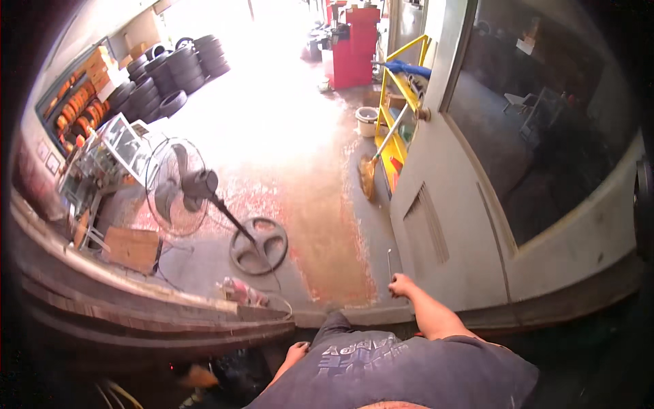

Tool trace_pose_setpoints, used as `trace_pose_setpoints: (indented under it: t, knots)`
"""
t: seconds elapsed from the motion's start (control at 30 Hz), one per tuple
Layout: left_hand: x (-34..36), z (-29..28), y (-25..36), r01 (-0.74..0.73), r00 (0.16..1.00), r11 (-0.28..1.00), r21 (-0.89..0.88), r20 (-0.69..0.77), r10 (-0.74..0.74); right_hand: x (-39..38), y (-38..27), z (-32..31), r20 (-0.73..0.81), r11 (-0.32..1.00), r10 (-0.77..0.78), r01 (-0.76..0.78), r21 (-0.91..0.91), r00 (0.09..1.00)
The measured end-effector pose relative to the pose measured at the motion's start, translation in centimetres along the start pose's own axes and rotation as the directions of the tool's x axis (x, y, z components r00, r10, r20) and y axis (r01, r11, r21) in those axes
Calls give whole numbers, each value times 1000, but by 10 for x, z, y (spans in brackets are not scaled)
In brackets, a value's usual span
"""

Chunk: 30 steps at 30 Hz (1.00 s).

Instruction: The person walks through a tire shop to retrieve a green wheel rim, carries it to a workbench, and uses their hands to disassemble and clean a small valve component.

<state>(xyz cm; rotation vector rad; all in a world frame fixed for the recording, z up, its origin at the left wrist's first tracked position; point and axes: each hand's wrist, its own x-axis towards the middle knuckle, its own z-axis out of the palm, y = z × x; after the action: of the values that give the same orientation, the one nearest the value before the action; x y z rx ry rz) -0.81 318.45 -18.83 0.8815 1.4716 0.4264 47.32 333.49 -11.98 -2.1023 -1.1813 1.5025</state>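
My right hand (400, 285) is closed around a slim metal wrench (390, 260), held upright with its small rounded end above the fist. That hand is in front of the grey door (436, 225) with a louvred vent. Low beside my dark shirt (381, 358), my left hand (295, 353) is near my thigh. Its fingers look curled, and what they hold, if anything, is too small to make out. Just ahead of my leg (334, 324) runs the door sill (371, 315).
A pedestal fan (199, 184) stands on the floor ahead left, its round base (259, 247) near a pinkish bundle (244, 292) and a cable. Stacked tyres (184, 65) are farther back. A broom (368, 176), a bucket (366, 123), yellow shelving (388, 153) and a red machine (357, 48) are ahead right.
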Motion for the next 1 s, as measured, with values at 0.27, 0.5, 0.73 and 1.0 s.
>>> trace_pose_setpoints:
  t: [0.27, 0.5, 0.73, 1.0]
  knots:
    - [194, -20, 340, -16, 998, 974, -224, 55, 29, 48, 1, -52, -63, 956, 207, -188, 227, 976]
    - [342, -29, 526, -218, 975, 975, -51, 31, 219, 150, 14, -125, -33, 938, 282, -282, -202, 959]
    - [476, -63, 493, -275, 942, 665, 695, 57, 331, 438, -147, -215, -9, 860, 49, -47, -508, 999]
    - [520, -96, 571, 249, 963, 860, 446, -207, -172, 692, -483, -331, 137, 995, -99, 95, 35, 986]
